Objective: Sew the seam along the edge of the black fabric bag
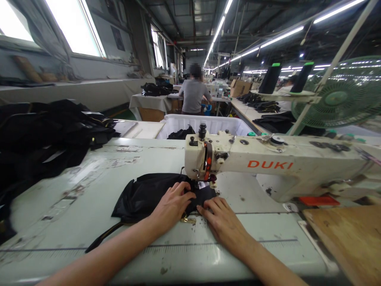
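A black fabric piece [143, 194] lies on the pale sewing table [89, 190], its right end under the head of a white DUKI sewing machine [268, 163]. My left hand [172, 204] rests flat on the fabric just left of the needle. My right hand [222, 222] presses its fingertips on the fabric's near edge, below the needle. A small brass fitting [188, 219] shows between the two hands. A black strap [102, 237] trails from the fabric toward the table's front edge.
A heap of black pieces [50, 135] sits on the table at left. A white bin [208, 125] stands behind the machine. A green fan [342, 93] is at right, a wooden board [348, 238] at front right. A person [193, 93] works further back.
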A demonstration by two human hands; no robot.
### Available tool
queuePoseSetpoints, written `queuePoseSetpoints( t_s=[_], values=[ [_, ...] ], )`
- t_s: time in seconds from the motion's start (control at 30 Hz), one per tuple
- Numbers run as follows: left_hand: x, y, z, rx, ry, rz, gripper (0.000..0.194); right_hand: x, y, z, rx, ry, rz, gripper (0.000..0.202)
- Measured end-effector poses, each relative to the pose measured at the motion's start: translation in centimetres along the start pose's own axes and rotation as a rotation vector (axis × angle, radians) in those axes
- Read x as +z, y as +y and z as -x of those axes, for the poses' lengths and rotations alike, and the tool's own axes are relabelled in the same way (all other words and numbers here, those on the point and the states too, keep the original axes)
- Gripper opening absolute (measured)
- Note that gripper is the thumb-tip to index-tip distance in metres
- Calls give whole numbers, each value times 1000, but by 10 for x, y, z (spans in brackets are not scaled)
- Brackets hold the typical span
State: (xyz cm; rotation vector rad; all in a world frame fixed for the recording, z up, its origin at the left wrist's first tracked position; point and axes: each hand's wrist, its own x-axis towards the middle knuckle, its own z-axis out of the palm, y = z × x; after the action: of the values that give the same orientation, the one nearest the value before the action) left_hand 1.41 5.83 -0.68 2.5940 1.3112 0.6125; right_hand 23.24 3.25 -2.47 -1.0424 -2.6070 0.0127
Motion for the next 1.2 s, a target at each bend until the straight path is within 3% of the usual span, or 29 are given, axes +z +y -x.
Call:
queuePoseSetpoints(
  t_s=[0.23, 0.3, 0.43, 0.53, 0.67, 0.77, 0.87, 0.97, 1.07, 1.2],
  values=[
    [1, 1, 1, 214, -123, -1, 24, -4, -1, 4, 39, -17, -79, 37],
    [0, 1, 2, 220, -132, -3, 25, -6, 5, 5, 150, 40, -188, 37],
    [-1, -1, 3, 228, -141, 17, 29, -6, 24, -6, 511, 187, -249, 20],
    [0, -3, 2, 221, -142, 42, 31, 0, 36, -25, 572, 184, -241, 29],
    [3, -4, 3, 204, -118, 56, 33, -1, 37, -42, 615, 173, -270, 13],
    [4, -6, 4, 197, -95, 52, 32, -11, 27, -44, 607, 162, -311, 11],
    [5, -7, 5, 174, -71, 38, 30, -18, 15, -43, 562, 96, -400, 30],
    [7, -8, 6, 161, -51, 24, 31, -20, 7, -42, 426, 46, -488, 43],
    [8, -7, 6, 157, -22, 6, 33, -18, 6, -36, 266, 26, -518, 35],
    [10, -5, 7, 130, 35, -27, 17, -11, 6, -21, 122, -29, -343, 34]
  ],
)
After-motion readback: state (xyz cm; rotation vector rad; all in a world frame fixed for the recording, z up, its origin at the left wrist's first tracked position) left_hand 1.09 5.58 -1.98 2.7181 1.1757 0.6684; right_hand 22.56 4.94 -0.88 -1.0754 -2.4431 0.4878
